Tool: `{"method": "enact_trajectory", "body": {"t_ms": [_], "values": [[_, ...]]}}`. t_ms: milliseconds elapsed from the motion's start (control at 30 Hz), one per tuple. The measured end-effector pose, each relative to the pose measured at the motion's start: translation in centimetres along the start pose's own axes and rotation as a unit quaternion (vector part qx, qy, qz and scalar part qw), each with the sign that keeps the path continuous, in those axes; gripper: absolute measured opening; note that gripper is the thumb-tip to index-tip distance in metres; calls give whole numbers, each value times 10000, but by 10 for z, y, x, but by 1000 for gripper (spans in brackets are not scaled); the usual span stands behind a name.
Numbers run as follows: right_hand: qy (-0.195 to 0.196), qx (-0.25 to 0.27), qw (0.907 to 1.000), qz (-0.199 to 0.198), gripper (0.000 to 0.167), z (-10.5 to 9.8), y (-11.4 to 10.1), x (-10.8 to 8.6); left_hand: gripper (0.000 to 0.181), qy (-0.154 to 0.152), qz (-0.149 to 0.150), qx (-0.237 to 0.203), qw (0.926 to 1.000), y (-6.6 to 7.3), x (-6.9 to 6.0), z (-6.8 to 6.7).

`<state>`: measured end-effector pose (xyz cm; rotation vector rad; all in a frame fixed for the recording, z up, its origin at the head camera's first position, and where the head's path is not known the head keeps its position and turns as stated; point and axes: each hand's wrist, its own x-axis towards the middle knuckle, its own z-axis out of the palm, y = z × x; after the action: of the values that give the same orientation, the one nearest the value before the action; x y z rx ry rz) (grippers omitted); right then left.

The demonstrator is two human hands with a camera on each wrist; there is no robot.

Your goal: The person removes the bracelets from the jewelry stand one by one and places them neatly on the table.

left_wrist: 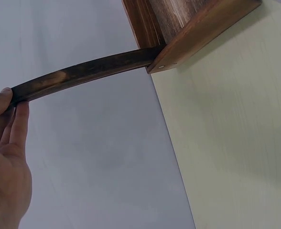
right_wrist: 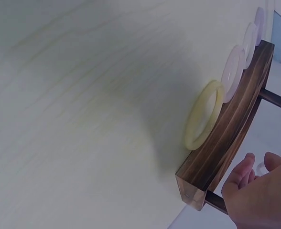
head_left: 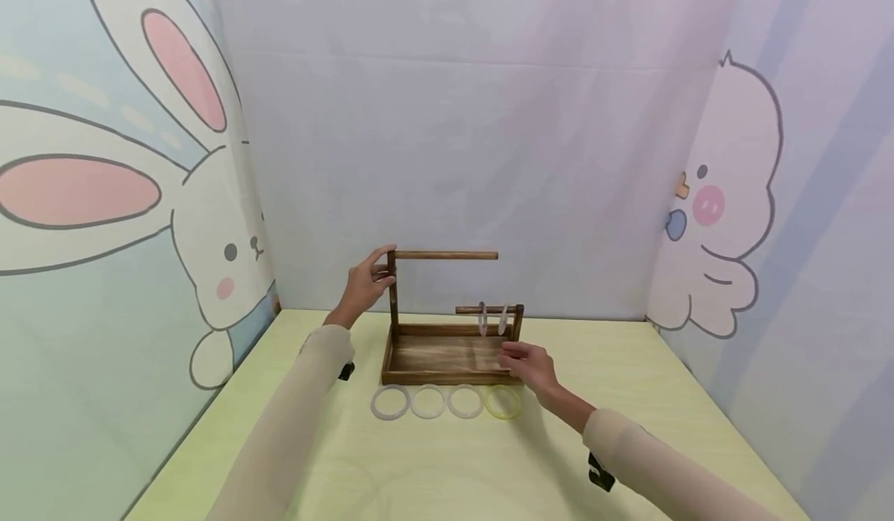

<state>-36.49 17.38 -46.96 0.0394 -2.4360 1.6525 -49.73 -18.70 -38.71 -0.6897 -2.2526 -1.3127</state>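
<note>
A brown wooden bangle stand (head_left: 447, 377) has a tray base, a tall left post with a long bar, and a short right post with a lower bar. My left hand (head_left: 363, 286) pinches the tall post (left_wrist: 83, 71) near its top, thumb on one side and fingers on the other. My right hand (head_left: 531, 364) hovers by the tray's right end, fingers loosely bent, with nothing visible in its grasp. From the lower bar hang a greyish bangle (head_left: 483, 319) and a white bangle (head_left: 503, 319). A yellow bangle (right_wrist: 205, 115) lies before the tray.
Left of the yellow bangle, a pinkish bangle (head_left: 465, 402), a white bangle (head_left: 427, 402) and a pale lilac bangle (head_left: 390, 403) form a row along the tray's front. The pale yellow-green table (head_left: 447, 474) meets a cloth backdrop (head_left: 594, 195) behind the stand.
</note>
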Motion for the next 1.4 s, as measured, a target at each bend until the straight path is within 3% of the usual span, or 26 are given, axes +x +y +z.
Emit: {"method": "enact_trajectory", "body": {"t_ms": [767, 967, 1400], "values": [[217, 281, 9992, -162, 33, 28, -8, 10, 74, -63, 31, -134, 9999, 5, 1, 0], [462, 217, 9982, -329, 34, 36, -11, 13, 74, -61, 0, -141, 9999, 3, 1, 0], [813, 418, 9957, -123, 37, 53, -13, 16, 75, -64, -44, -58, 10000, 3, -2, 0]]}}
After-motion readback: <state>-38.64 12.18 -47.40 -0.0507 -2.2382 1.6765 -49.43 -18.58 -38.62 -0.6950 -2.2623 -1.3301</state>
